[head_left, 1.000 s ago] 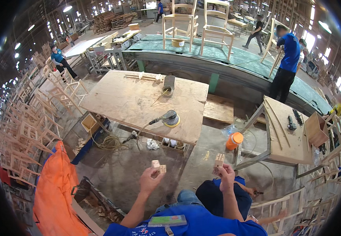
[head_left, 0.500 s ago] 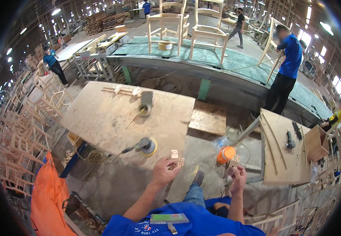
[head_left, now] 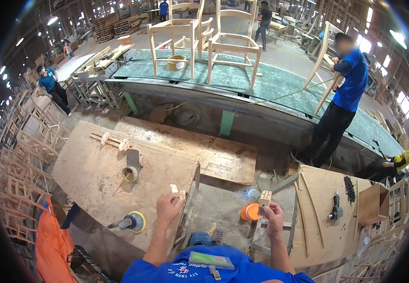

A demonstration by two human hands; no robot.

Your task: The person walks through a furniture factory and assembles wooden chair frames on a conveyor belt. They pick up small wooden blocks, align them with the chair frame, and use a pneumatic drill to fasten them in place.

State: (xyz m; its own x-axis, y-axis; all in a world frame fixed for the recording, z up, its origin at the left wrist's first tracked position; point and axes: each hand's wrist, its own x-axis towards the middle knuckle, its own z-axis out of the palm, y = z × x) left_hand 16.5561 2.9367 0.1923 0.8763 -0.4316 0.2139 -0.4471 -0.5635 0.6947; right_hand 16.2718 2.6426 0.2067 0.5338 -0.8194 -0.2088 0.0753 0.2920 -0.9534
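Observation:
At the front right corner of the wooden worktable point(head_left: 91, 160), my left hand point(head_left: 168, 208) is closed on small pale wooden blocks point(head_left: 173, 188), which stick out past its fingertips. Farther right, over the gap between two tables, my right hand point(head_left: 274, 220) grips another small wooden block point(head_left: 265, 197) with holes in it, held upright. Beside that hand, lower down, is an orange container point(head_left: 249, 212). A sander point(head_left: 132, 222) with a round yellow-edged pad lies on the table left of my left hand. Beyond it stands a dark grey cup-like holder point(head_left: 130, 173) with a thin stick in it.
A right-hand table point(head_left: 322, 221) carries a power driver point(head_left: 336, 207), dark screws point(head_left: 349, 189), wooden strips and a wooden box point(head_left: 373, 203). Beyond runs a green conveyor point(head_left: 280, 94) bearing chair frames point(head_left: 235, 47); a person in blue point(head_left: 350, 85) works there. Orange cloth point(head_left: 53, 236) hangs at left.
The view has shifted, with the tables now lower and more to the left. Both hands appear farther left, the left one nearer the table. The right hand's block is raised and shows more clearly.

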